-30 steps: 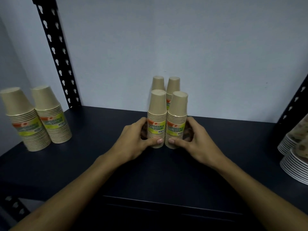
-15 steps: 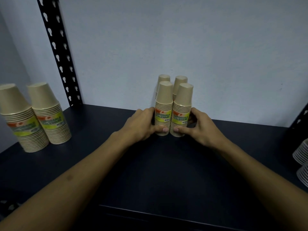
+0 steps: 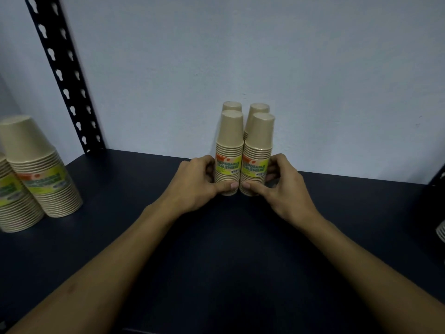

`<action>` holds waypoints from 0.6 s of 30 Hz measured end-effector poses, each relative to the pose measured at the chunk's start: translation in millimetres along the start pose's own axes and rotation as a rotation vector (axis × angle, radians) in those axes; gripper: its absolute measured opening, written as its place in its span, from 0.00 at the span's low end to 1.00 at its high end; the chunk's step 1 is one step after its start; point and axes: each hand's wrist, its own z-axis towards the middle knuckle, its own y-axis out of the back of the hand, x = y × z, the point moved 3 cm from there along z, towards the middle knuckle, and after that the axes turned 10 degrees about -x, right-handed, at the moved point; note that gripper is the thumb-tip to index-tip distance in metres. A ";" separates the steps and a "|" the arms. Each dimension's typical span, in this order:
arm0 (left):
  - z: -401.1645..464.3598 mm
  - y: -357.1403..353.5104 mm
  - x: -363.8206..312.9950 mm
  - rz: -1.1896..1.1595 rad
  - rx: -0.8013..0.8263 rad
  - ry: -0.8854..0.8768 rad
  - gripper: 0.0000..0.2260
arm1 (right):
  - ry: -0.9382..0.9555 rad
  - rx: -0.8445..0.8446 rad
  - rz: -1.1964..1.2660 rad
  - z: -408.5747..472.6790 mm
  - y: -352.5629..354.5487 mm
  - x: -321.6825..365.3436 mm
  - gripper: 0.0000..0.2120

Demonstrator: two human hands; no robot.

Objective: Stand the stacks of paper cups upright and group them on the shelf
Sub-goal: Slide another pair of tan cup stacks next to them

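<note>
Left hand (image 3: 195, 182) grips left front cup stack (image 3: 229, 153); right hand (image 3: 280, 186) grips right front stack (image 3: 257, 155); upright, touching.

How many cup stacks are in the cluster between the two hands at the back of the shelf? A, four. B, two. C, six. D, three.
A: two front stacks held by the left hand and right hand, with the tops of two rear stacks showing just behind them, all upright on the shelf.
</note>
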 end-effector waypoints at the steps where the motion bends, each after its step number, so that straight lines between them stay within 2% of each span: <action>1: 0.1 0.2 -0.2 -0.008 -0.002 -0.003 0.26 | 0.003 0.002 0.002 0.1 0.7 0.7 0.26; 18: -2.6 -5.0 6.3 -0.070 -0.020 0.016 0.25 | 0.016 0.050 -0.052 -2.9 -3.1 4.0 0.23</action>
